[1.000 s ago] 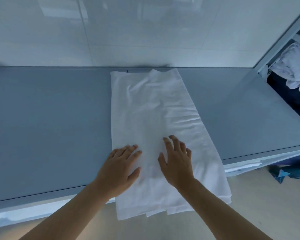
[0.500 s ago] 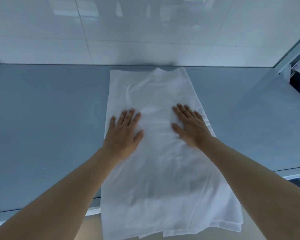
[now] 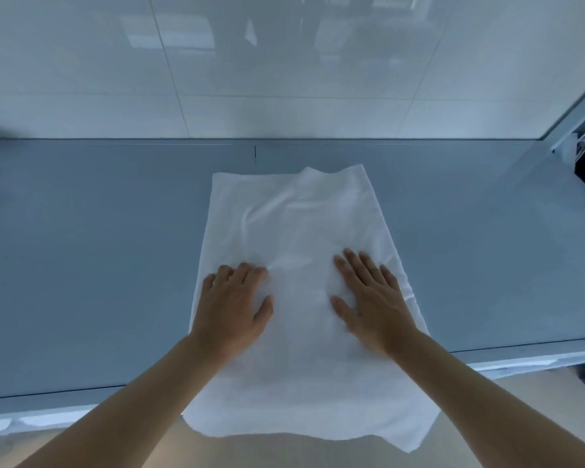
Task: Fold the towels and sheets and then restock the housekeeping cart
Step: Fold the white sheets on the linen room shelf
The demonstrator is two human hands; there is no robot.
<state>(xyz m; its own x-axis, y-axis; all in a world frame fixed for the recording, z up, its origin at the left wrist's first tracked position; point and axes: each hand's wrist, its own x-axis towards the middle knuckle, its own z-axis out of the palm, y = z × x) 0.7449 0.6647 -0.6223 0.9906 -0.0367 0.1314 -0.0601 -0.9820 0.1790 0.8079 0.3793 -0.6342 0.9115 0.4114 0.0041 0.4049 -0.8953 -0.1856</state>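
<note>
While both hands press flat, a folded white sheet point(image 3: 294, 238) lies lengthwise on the grey worktop point(image 3: 98, 258).

The left hand point(image 3: 232, 307) rests palm down on the sheet's left side, fingers spread and gripping nothing; the right hand point(image 3: 374, 300) lies the same way on its right side, open and flat. The sheet's near end hangs over the worktop's front edge, and its far end stops short of the white tiled wall point(image 3: 284, 62). At the worktop's right end stands a metal rack point(image 3: 574, 123) with some cloth in it.
</note>
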